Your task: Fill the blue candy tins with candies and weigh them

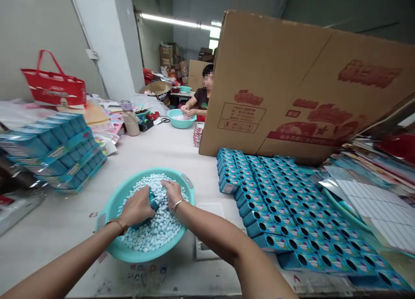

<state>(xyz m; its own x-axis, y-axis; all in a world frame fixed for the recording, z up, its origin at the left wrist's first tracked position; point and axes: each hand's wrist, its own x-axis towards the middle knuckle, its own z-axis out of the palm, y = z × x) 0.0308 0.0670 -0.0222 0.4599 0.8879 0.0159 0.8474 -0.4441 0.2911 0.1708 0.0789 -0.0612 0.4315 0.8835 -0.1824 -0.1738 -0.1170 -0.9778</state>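
Observation:
A turquoise basin [106,208] on the table holds a heap of small pale blue, pill-like candies [145,240]. Over the heap, my left hand [138,206] is wrapped round a small blue box [153,200], of which only parts show between and below the fingers. Close to its right, my right hand [172,194] is at the candies with its fingers curled in. Whether anything lies inside those fingers is hidden.
Rows of blue boxes with round holes [279,217] fill the right side, before a big cardboard carton [292,87]. A white scale-like device [207,242] sits beside the basin. Wrapped box stacks [65,152] stand left. Across the table, a person [202,95] works at another basin [181,122].

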